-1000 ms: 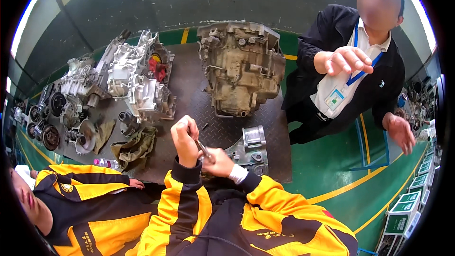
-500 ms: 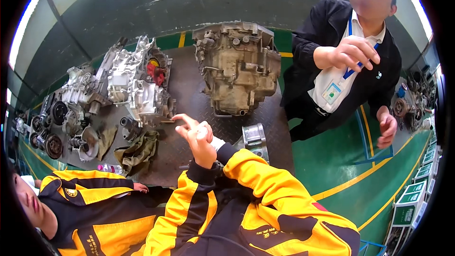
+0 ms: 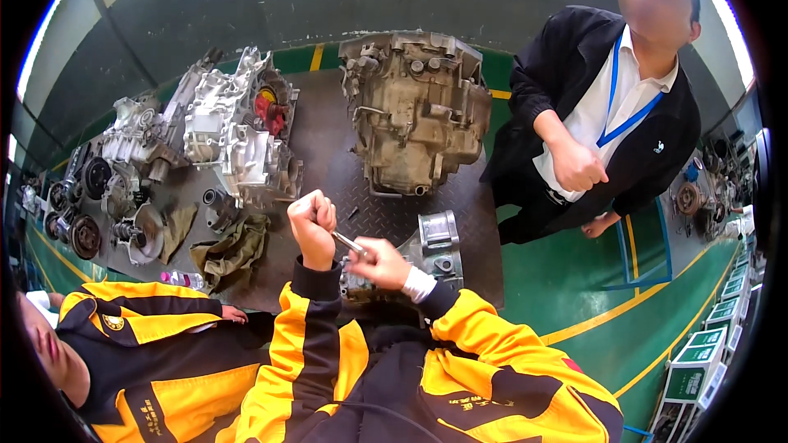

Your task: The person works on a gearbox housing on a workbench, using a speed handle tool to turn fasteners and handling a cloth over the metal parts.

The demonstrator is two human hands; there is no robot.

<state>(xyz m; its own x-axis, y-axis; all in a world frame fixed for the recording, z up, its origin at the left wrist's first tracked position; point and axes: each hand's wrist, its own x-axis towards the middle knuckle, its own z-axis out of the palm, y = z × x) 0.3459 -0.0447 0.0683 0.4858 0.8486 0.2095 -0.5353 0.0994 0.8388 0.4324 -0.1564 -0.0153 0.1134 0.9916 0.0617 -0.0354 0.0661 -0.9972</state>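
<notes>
My left hand (image 3: pixel 313 228) is raised over the front of the bench, its fingers curled closed. Whatever it may hold is hidden. Just right of it and lower, my right hand (image 3: pixel 380 262) grips a short, slim metal rod (image 3: pixel 351 244). The rod slants up-left, with its far end beside my left hand; whether they touch, I cannot tell. Below and right of my hands a silvery metal housing (image 3: pixel 439 234) sits at the bench's near edge, partly covered by my right hand and sleeve. A small dark pin-like piece (image 3: pixel 354 213) lies on the bench beyond my hands.
A big brown-stained gearbox (image 3: pixel 419 107) stands on the metal bench (image 3: pixel 320 127). To its left are an opened aluminium casing (image 3: pixel 238 131), a crumpled cloth (image 3: pixel 234 253) and several parts. One person in dark jacket (image 3: pixel 566 90) stands right; another in yellow and black (image 3: pixel 164 353) is left.
My hands, crossing before, are now apart, the left closed and the rod showing in my right. The person at right has lowered a raised hand into a fist.
</notes>
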